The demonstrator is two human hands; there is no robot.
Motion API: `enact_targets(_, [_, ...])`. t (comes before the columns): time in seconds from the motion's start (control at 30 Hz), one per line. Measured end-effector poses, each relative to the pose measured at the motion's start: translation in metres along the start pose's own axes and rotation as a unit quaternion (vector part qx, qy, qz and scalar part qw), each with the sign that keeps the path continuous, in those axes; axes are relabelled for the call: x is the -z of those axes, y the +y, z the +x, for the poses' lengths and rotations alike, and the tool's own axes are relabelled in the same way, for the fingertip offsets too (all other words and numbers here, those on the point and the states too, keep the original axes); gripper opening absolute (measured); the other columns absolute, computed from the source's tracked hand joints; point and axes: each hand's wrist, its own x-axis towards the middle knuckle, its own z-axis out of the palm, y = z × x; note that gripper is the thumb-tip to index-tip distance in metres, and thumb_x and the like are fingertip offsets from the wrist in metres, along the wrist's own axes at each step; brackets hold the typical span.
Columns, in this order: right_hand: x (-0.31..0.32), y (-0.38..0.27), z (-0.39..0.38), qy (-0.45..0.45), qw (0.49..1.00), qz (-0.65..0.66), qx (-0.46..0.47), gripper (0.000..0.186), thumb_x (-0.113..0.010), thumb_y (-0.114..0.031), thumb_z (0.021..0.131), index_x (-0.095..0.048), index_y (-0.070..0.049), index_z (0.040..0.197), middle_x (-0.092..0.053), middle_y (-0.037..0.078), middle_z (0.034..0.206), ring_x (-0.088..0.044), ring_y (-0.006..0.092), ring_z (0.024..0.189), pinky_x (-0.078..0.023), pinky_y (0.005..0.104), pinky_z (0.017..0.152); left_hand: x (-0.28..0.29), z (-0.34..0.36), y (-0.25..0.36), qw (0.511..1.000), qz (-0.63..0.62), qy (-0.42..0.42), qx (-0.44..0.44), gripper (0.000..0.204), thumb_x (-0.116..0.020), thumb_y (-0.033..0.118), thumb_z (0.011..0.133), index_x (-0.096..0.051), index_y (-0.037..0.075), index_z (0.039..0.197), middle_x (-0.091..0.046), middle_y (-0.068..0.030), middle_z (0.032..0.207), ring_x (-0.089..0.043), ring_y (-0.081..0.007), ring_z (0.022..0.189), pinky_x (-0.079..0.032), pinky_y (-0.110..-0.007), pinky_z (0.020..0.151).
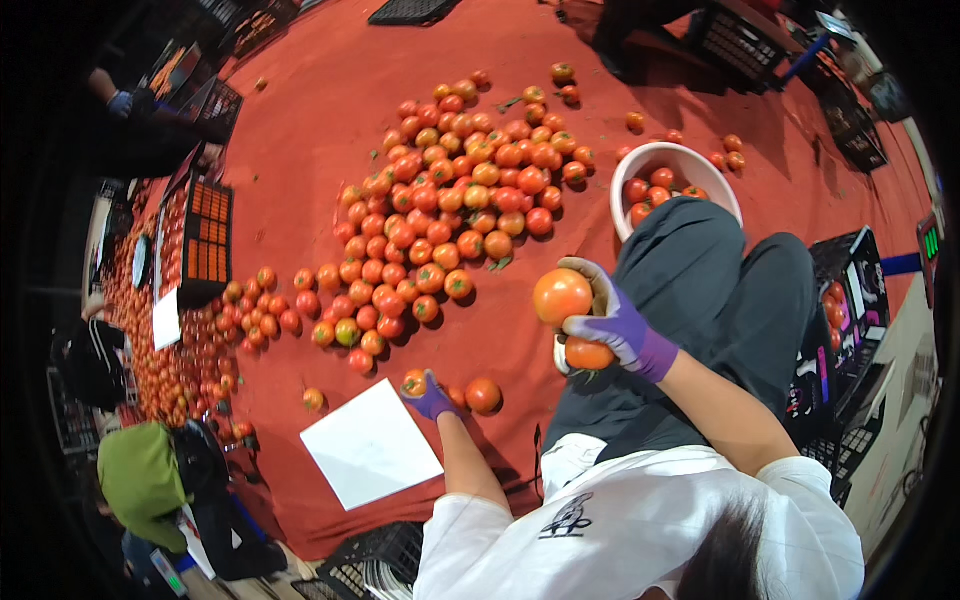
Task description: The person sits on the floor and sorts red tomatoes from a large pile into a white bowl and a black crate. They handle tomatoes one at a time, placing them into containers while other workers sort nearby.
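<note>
My right hand (618,322), in a purple and white glove, is closed round a large orange-red tomato (560,297). A second tomato (590,353) shows just under its thumb, against the palm side. Lower left, my gloved left hand (432,398) has its fingers on a small tomato (413,381) beside a white sheet (370,445). Close to the left wrist a red tomato (483,395) lies on the red floor covering. A wide heap of red and orange tomatoes (437,200) spreads out ahead of both hands.
By my knee stands a pale pink tub (733,195) with several tomatoes in it. Black crates stand to the right (850,290) and at the left (215,235). Other people work at the left, near another tomato heap (165,380). A black crate (370,560) sits behind the sheet.
</note>
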Motion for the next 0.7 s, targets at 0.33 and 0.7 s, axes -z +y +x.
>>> enact_targets(0.33, [0.025, -0.048, -0.009, 0.191, 0.937, 0.061, 0.287, 0.075, -0.078, -0.024, 0.078, -0.034, -0.009, 0.137, -0.044, 0.008, 0.127, -0.050, 0.0186, 0.116, -0.042, 0.0344, 0.102, -0.129, -0.287, 0.229, 0.568, -0.504, -0.564, 0.325, 0.085, -0.074, 0.062, 0.070, -0.052, -0.001, 0.123, -0.057, -0.0154, 0.124, -0.049, -0.0331, 0.123, -0.036, -0.048, 0.109])
enact_targets(0.7, [0.222, -0.207, -0.213, 0.210, 0.813, 0.277, 0.467, 0.055, -0.062, -0.024, 0.091, -0.041, -0.010, 0.139, -0.048, 0.017, 0.131, -0.055, 0.0291, 0.112, -0.050, 0.0341, 0.093, -0.225, -0.433, 0.243, 0.575, -0.262, -0.660, 0.407, 0.082, -0.067, 0.064, 0.076, -0.049, 0.003, 0.128, -0.057, -0.0235, 0.116, -0.063, -0.0267, 0.077, -0.059, -0.036, 0.067])
